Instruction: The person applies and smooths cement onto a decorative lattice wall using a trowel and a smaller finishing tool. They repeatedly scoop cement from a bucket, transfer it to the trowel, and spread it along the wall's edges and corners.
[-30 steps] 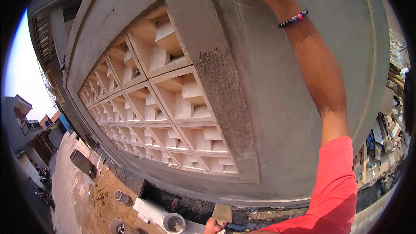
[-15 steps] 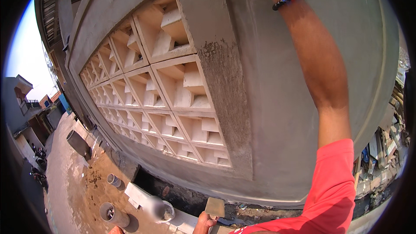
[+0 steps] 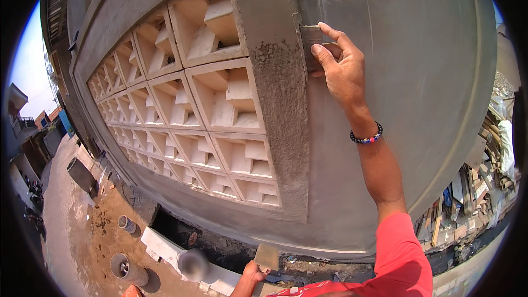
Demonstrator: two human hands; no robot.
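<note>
My right hand [image 3: 345, 74] is raised to the grey plastered wall [image 3: 379, 110], a beaded bracelet on its wrist. Fingers and thumb pinch a small thin flat scraper [image 3: 312, 38], which lies against the vertical plaster edge beside the rough, darker strip [image 3: 279, 93]. Low in front of me, my left hand [image 3: 252, 273] is closed round the lower side of a small flat rectangular board [image 3: 267, 257], greyish tan on its face. How the board is gripped underneath is hidden.
Left of the strip is a panel of pale ventilation blocks [image 3: 236, 99]. Below runs a dark ditch [image 3: 181, 231] with a white slab [image 3: 160, 246] alongside. Buckets [image 3: 129, 269] stand on sandy ground. Wood scraps [image 3: 467, 198] are heaped at the right.
My right hand has come down from above the picture's top to the plaster edge, and its scraper now shows. My left hand and the board have shifted slightly left in view.
</note>
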